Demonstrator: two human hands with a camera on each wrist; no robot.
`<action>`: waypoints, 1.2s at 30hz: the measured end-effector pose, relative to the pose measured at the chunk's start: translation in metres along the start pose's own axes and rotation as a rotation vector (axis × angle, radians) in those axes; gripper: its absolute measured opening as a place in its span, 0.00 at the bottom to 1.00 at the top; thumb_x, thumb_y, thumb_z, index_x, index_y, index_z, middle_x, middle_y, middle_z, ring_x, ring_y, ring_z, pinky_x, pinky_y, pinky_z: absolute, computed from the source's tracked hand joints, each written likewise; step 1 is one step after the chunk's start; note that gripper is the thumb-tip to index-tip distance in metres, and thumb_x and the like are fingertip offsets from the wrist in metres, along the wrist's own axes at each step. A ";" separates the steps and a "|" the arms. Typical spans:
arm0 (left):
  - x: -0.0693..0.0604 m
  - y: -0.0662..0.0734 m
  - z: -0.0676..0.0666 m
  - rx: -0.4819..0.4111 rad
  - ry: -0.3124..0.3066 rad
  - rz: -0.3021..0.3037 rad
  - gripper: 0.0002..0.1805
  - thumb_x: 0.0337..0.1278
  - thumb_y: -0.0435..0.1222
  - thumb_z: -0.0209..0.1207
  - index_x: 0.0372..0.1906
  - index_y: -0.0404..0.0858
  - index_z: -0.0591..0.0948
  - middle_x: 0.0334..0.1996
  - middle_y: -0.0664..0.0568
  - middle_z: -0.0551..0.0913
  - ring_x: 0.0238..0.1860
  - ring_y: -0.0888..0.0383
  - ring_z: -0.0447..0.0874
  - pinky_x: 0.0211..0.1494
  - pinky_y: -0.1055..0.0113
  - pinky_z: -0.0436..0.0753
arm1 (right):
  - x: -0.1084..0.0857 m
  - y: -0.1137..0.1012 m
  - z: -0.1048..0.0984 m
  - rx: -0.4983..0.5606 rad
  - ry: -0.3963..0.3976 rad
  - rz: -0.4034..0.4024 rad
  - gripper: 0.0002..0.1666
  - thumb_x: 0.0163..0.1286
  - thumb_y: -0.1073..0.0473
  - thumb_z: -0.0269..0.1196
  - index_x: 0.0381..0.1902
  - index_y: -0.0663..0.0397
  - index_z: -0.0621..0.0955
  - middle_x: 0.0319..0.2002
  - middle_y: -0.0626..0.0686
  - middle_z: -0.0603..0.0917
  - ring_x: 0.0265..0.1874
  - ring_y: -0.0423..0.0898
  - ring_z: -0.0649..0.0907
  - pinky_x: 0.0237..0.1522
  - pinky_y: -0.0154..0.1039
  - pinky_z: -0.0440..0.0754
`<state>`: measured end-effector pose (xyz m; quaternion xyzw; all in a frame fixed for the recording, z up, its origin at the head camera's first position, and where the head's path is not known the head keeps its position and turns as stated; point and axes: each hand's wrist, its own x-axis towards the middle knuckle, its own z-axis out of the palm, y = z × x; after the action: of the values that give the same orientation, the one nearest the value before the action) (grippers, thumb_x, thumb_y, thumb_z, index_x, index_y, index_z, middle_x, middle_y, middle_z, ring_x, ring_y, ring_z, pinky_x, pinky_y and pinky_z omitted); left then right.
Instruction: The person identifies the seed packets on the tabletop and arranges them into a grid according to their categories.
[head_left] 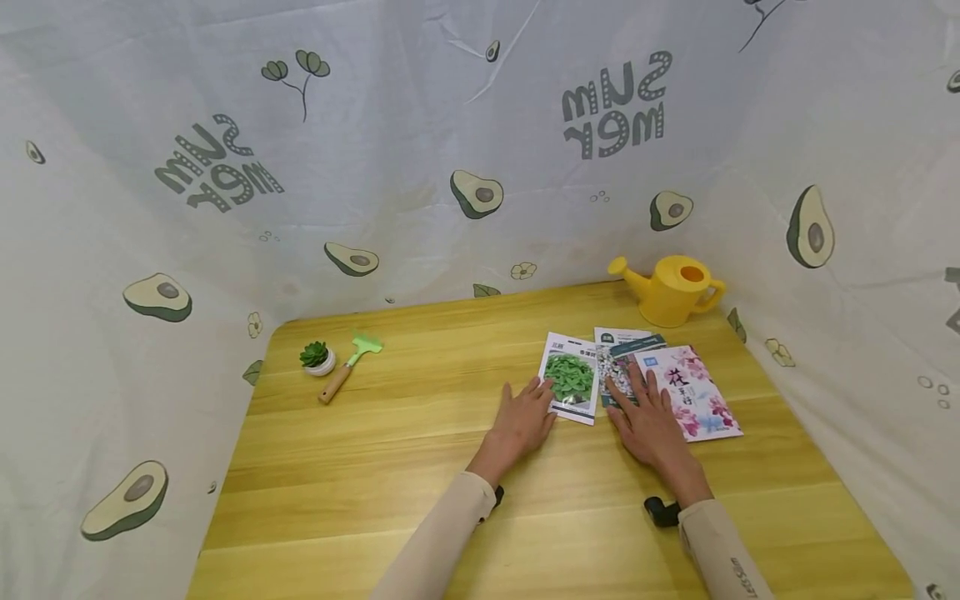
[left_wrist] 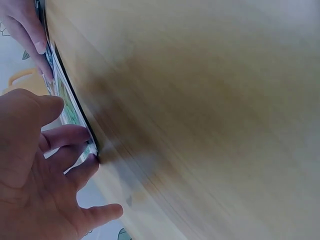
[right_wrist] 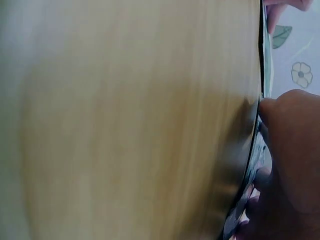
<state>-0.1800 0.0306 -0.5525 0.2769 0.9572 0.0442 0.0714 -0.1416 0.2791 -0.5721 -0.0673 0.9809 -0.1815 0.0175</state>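
A seed packet with a green leafy picture (head_left: 572, 375) lies flat on the wooden table. My left hand (head_left: 522, 419) rests at its left edge, fingertips touching it; the left wrist view shows those fingers (left_wrist: 82, 172) loosely bent and spread along the packet's edge. To the right, several packets overlap: a white-topped one (head_left: 618, 336), a dark green one (head_left: 645, 344) and a larger white packet with pink flowers (head_left: 697, 387). Across this overlapping group lies my right hand (head_left: 651, 423), fingers spread and pressing down. It partly hides the packets beneath.
A yellow watering can (head_left: 667, 296) stands at the back right corner of the table (head_left: 360, 467). At the left lie a small green rake with a wooden handle (head_left: 339, 382) and a potted succulent (head_left: 317, 358). A patterned white curtain (head_left: 420, 125) encloses the table.
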 end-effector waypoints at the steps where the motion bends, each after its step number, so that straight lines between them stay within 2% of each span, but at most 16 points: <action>1: -0.001 0.000 0.000 0.007 0.004 -0.003 0.20 0.86 0.49 0.52 0.71 0.48 0.77 0.84 0.60 0.65 0.84 0.58 0.60 0.82 0.36 0.66 | 0.000 0.000 0.000 -0.002 0.000 0.000 0.35 0.87 0.49 0.52 0.84 0.56 0.65 0.87 0.69 0.43 0.84 0.76 0.43 0.79 0.79 0.43; 5: -0.003 0.000 0.001 0.013 0.010 -0.020 0.23 0.85 0.49 0.54 0.73 0.46 0.77 0.83 0.59 0.67 0.84 0.58 0.62 0.81 0.37 0.68 | 0.000 0.001 -0.001 -0.009 -0.005 0.010 0.34 0.88 0.50 0.52 0.85 0.55 0.64 0.87 0.69 0.42 0.83 0.77 0.42 0.79 0.79 0.42; 9: -0.008 0.001 0.001 0.040 0.011 -0.042 0.23 0.84 0.48 0.56 0.74 0.46 0.78 0.82 0.58 0.68 0.83 0.57 0.64 0.80 0.38 0.71 | 0.001 0.001 -0.001 -0.012 -0.002 0.033 0.37 0.87 0.51 0.51 0.86 0.60 0.60 0.86 0.70 0.43 0.83 0.76 0.42 0.80 0.78 0.42; 13: -0.012 0.003 0.001 0.086 0.021 -0.055 0.23 0.81 0.38 0.59 0.74 0.46 0.78 0.82 0.57 0.69 0.82 0.56 0.66 0.78 0.40 0.74 | 0.002 0.000 -0.003 -0.022 0.004 0.048 0.39 0.87 0.52 0.52 0.85 0.66 0.57 0.86 0.71 0.45 0.84 0.76 0.42 0.80 0.78 0.42; 16: -0.015 0.004 0.001 0.113 0.038 -0.054 0.25 0.76 0.33 0.62 0.74 0.46 0.79 0.80 0.57 0.72 0.80 0.56 0.69 0.75 0.43 0.78 | 0.002 0.000 -0.003 -0.032 0.000 0.055 0.39 0.87 0.53 0.52 0.85 0.68 0.57 0.86 0.71 0.46 0.84 0.76 0.43 0.80 0.78 0.42; 22: -0.021 0.002 0.002 0.167 0.032 -0.058 0.27 0.77 0.36 0.61 0.76 0.47 0.78 0.80 0.58 0.72 0.79 0.57 0.70 0.73 0.45 0.80 | 0.003 0.001 -0.003 -0.053 0.037 0.047 0.37 0.87 0.54 0.53 0.83 0.68 0.62 0.85 0.72 0.50 0.83 0.77 0.46 0.78 0.80 0.45; 28: -0.030 -0.005 0.003 0.120 0.036 -0.079 0.25 0.79 0.35 0.58 0.76 0.48 0.79 0.79 0.59 0.73 0.80 0.57 0.69 0.71 0.44 0.81 | 0.004 0.001 -0.006 -0.056 0.052 0.037 0.36 0.85 0.54 0.56 0.82 0.67 0.66 0.85 0.72 0.52 0.83 0.77 0.47 0.78 0.81 0.46; 36: -0.041 -0.012 0.004 0.068 0.059 -0.092 0.23 0.80 0.36 0.57 0.74 0.46 0.81 0.78 0.58 0.75 0.79 0.56 0.71 0.70 0.41 0.82 | 0.008 0.004 -0.004 -0.079 0.110 -0.074 0.34 0.81 0.53 0.63 0.76 0.68 0.74 0.83 0.69 0.60 0.84 0.72 0.52 0.78 0.79 0.51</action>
<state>-0.1511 -0.0018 -0.5528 0.2332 0.9716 0.0166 0.0357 -0.1502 0.2826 -0.5702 -0.0941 0.9836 -0.1467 -0.0459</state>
